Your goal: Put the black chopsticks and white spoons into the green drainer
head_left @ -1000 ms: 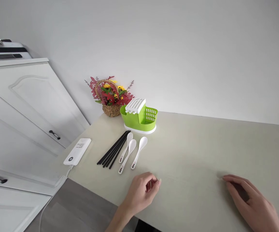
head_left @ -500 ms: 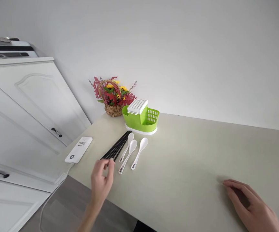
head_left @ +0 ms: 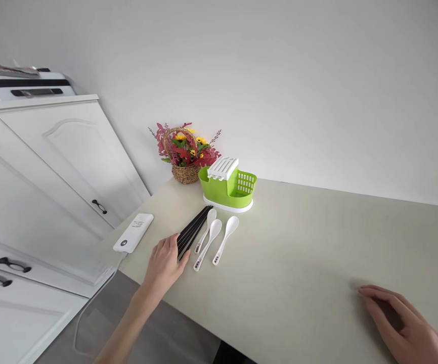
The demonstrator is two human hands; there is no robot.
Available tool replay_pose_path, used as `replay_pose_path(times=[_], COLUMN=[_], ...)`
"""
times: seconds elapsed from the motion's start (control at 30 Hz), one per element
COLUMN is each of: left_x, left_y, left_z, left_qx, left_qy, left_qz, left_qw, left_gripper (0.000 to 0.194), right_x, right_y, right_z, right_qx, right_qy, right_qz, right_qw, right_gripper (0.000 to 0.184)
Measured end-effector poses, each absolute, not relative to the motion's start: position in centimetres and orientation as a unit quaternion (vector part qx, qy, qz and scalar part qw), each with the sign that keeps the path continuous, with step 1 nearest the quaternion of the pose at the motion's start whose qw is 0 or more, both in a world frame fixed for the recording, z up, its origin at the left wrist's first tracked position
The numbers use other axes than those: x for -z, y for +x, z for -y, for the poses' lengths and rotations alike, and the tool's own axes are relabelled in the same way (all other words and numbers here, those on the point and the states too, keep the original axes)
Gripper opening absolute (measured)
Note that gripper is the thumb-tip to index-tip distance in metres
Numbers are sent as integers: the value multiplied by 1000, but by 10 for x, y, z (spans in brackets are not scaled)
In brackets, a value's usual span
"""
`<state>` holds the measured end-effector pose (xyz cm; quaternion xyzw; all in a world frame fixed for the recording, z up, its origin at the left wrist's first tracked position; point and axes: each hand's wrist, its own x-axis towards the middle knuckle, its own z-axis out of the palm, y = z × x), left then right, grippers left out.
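Observation:
At the lower ends of a bundle of black chopsticks [head_left: 195, 226] is my left hand [head_left: 166, 260], its fingers on one side and its thumb on the other, closed around them. The chopsticks lie slanted on the table, and their far tips reach the green cutlery holder [head_left: 217, 192]. Just right of them lie three white spoons [head_left: 226, 238], bowls pointing away from me. My right hand [head_left: 404, 318] rests on the table at the lower right, fingers curled and the thumb tip against the fingertips. Nothing shows in it.
A wicker basket of red and yellow flowers [head_left: 184, 174] stands behind the holder. A white power bank [head_left: 134, 232] with a cable [head_left: 90, 306] lies by the table's left edge. White cabinets [head_left: 71, 151] stand to the left, and a wall [head_left: 298, 91] is behind the table [head_left: 279, 283].
My left hand has moved forward onto the chopsticks' lower ends and closed on them. The whole view has shifted slightly; my right hand keeps its pose.

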<state>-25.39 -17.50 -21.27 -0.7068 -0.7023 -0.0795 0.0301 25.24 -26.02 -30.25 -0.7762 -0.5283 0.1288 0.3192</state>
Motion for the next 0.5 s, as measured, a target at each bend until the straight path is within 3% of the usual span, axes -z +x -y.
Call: replay_pose_path(times=[0.33, 0.5], left_x=[169, 180], left_y=[-236, -247], left_z=[133, 120], left_qx=[-111, -89], left_qy=[-674, -676], left_qz=[730, 731], left_qw=[-9, -21], left_gripper=[28, 39], right_x=[301, 300], right_y=[250, 250], right_z=[261, 260], right_qx=[-120, -123], right_qy=[-762, -757], right_qz=[540, 538], right_qw=[335, 351], right_gripper=[46, 44])
